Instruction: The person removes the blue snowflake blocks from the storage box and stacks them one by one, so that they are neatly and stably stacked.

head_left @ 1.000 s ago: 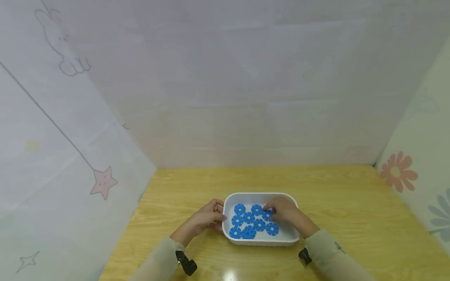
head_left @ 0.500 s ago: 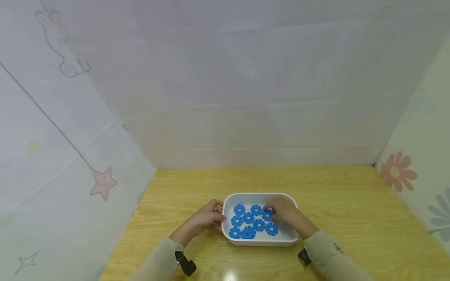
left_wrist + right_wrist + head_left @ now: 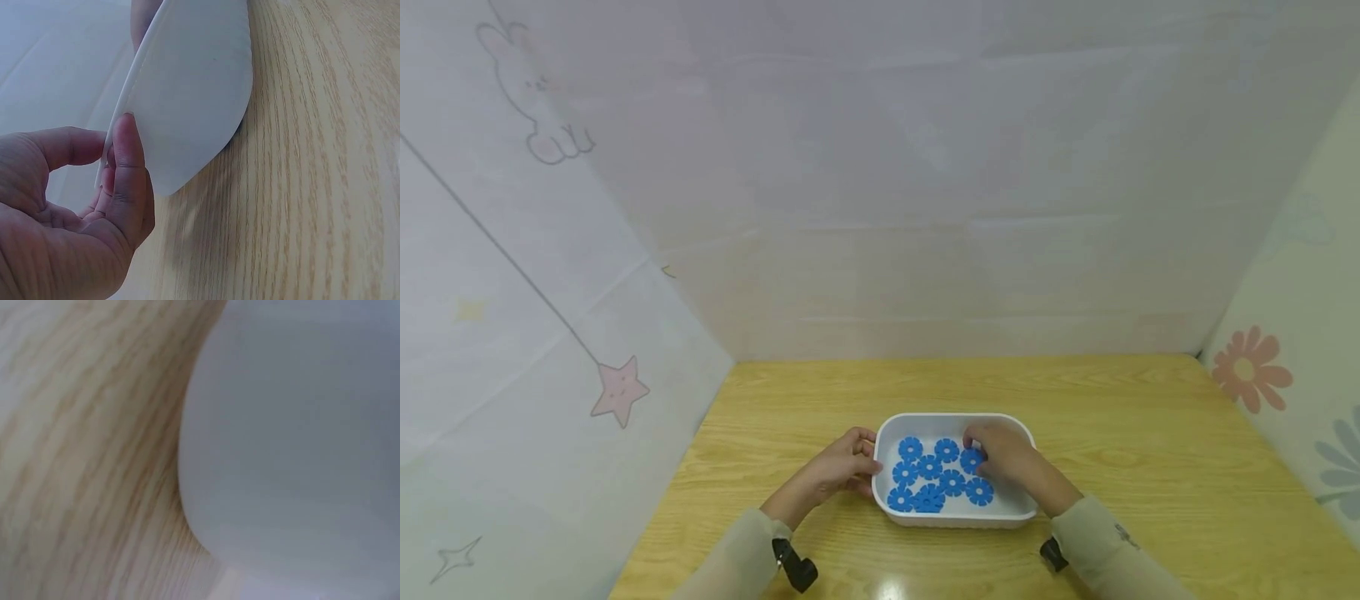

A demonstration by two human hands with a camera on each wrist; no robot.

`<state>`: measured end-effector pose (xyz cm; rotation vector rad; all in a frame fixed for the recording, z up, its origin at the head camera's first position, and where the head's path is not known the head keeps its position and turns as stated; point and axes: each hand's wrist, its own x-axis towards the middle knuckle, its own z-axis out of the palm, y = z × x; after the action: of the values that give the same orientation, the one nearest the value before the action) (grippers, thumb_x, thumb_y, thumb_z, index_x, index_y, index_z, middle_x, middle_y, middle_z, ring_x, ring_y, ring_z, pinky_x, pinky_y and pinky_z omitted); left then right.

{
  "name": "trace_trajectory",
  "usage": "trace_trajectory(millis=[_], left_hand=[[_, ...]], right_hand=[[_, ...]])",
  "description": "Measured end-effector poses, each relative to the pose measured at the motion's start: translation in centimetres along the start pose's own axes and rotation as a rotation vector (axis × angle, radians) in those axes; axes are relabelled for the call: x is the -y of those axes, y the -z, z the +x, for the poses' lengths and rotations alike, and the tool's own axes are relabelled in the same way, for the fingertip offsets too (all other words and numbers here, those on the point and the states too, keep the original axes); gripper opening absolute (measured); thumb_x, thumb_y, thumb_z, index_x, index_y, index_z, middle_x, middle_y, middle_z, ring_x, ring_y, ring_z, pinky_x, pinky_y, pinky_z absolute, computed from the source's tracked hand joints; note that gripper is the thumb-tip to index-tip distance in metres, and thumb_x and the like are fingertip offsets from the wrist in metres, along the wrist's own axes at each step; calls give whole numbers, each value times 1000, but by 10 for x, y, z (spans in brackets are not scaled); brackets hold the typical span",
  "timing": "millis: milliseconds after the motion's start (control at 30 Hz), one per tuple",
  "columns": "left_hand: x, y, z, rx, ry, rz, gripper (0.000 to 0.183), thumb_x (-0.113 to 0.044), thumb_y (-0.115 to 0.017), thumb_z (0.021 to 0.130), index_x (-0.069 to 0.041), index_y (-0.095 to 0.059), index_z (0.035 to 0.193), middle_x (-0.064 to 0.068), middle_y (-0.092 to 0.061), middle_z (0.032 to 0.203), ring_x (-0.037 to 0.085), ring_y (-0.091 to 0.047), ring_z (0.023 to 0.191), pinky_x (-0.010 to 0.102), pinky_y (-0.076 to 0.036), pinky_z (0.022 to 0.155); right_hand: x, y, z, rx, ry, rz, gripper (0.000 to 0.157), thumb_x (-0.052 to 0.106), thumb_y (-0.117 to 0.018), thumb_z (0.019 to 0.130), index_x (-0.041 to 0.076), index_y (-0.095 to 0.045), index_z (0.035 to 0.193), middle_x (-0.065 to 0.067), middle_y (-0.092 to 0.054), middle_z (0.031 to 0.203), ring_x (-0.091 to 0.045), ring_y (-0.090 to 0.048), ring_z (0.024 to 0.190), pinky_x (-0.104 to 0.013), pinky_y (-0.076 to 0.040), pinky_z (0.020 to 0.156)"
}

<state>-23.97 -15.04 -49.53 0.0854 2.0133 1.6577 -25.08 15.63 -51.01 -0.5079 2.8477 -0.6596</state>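
A white plastic tray (image 3: 955,518) stands on the table, with several blue snowflake-shaped building discs (image 3: 952,482) lying flat inside, some overlapping at the front left. My left hand (image 3: 842,465) pinches the tray's left rim; in the left wrist view the thumb lies inside the rim and the fingers (image 3: 129,162) press the outer wall. Over the tray's right part, my right hand (image 3: 1006,454) has thumb and index finger at the edges of one blue disc (image 3: 972,460), partly covered by the hand. The right wrist view shows the tray's outer wall (image 3: 287,450), not the hand.
A wooden table (image 3: 1120,417) carries the tray. Pale printed cloth (image 3: 925,208) hangs behind the table and on both sides. Dark wrist straps (image 3: 793,565) are on both forearms.
The right index finger has shifted slightly, and the disc under that hand has moved a little to the right. My left hand and the tray stay in place.
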Motion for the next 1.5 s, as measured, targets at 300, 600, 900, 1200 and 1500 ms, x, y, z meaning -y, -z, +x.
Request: trace_trajectory(millis=[300,600,900,1200,1500], left_hand=[[1,0,0,-6,-1,-2,57,-2,-68,89,1,-39,138,10,-53,104,21,-66,80,34,-62,66],[2,-1,0,-13,-3,-4,58,-2,-69,89,0,-39,138,10,-52,104,21,-65,78,30,-60,62],[1,-2,-1,-26,-1,13,58,-4,-70,89,-1,-40,139,11,-53,105,22,-64,79,32,-61,65],[0,-4,-2,-27,-12,17,56,-3,-69,90,0,-40,138,10,-53,104,21,-63,78,32,-61,65],[0,-2,-2,-27,-13,-3,58,-3,-69,89,1,-40,138,11,-53,103,21,-64,77,31,-60,64]], right_hand=[[-3,-4,-2,-6,3,18,30,10,-83,83,16,-63,105,1,-60,92,-16,-54,85,-42,-54,85],[1,-1,-7,11,-19,14,35,15,-81,86,15,-68,118,-1,-64,104,-21,-59,99,-49,-52,97],[3,3,-10,-1,-7,35,37,14,-82,84,9,-69,118,-8,-68,111,-28,-62,107,-52,-51,100],[2,2,-9,0,-9,33,38,13,-84,82,8,-70,117,-5,-68,105,-23,-62,100,-49,-53,96],[0,2,-6,-49,33,61,40,18,-85,81,9,-71,118,4,-58,85,-13,-50,79,-31,-48,70]])
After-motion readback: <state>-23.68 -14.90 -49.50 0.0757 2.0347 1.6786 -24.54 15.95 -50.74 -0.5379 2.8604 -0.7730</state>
